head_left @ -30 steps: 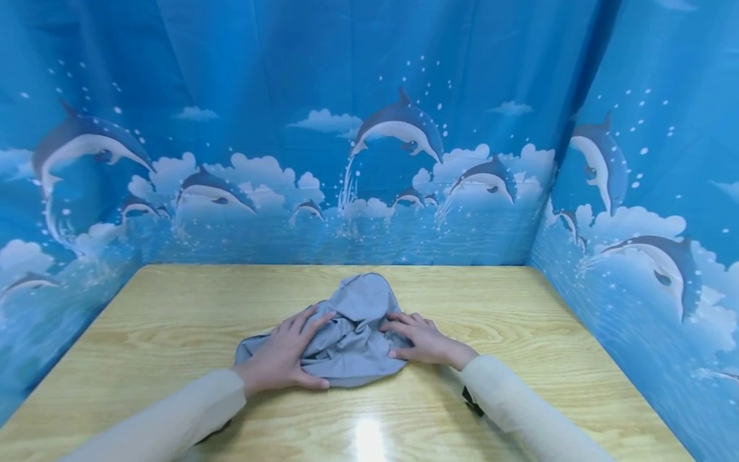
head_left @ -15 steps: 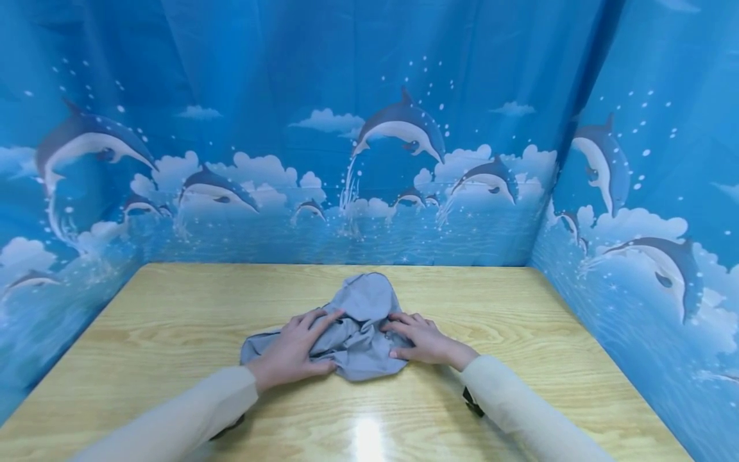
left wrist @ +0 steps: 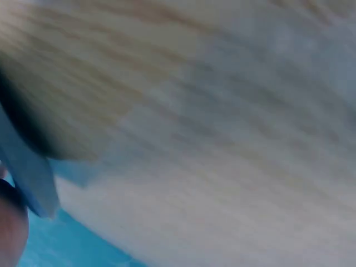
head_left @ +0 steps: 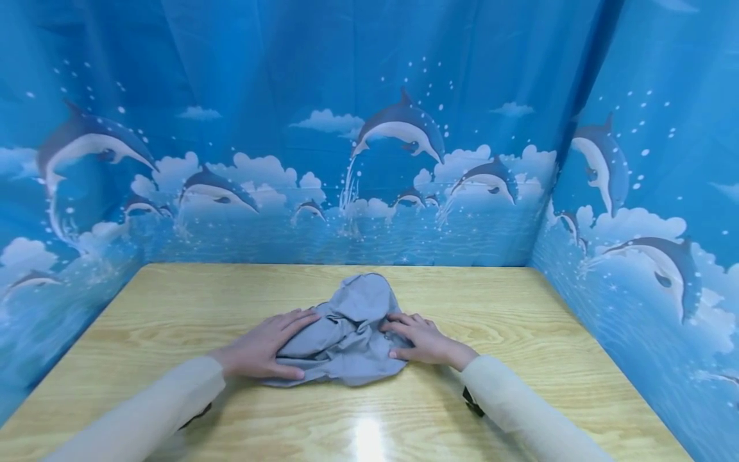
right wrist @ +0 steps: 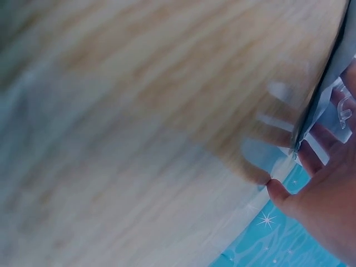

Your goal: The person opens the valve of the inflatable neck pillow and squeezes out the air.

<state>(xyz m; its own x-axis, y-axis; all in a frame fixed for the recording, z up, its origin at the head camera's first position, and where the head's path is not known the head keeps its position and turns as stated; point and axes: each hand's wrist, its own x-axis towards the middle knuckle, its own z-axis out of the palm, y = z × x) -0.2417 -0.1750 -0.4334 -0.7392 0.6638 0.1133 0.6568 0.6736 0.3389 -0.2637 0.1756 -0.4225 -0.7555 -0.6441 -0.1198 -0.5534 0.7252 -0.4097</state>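
A crumpled grey cloth item (head_left: 369, 301) with a thin dark edge lies on the table's middle; its exact kind does not show. My left hand (head_left: 262, 346) rests on its left side, fingers extended and thumb apart along the near edge. On the right side lies my right hand (head_left: 424, 340), its fingers slightly bent on the fabric. In the right wrist view, that hand's thumb tip touches the tabletop beside the cloth's dark edge, and a small clear plastic piece (right wrist: 343, 115) shows near the fingers. The left wrist view is blurred, with a bit of cloth (left wrist: 25, 158) at its left.
The glossy wood-grain table (head_left: 491, 398) reflects a bright light near its front. A blue curtain (head_left: 288, 77) printed with dolphins and clouds stands along the back and both sides of the table.
My left hand first slid right, bunching the cloth's left part, then moved back left to its left edge. My right hand has stayed in place.
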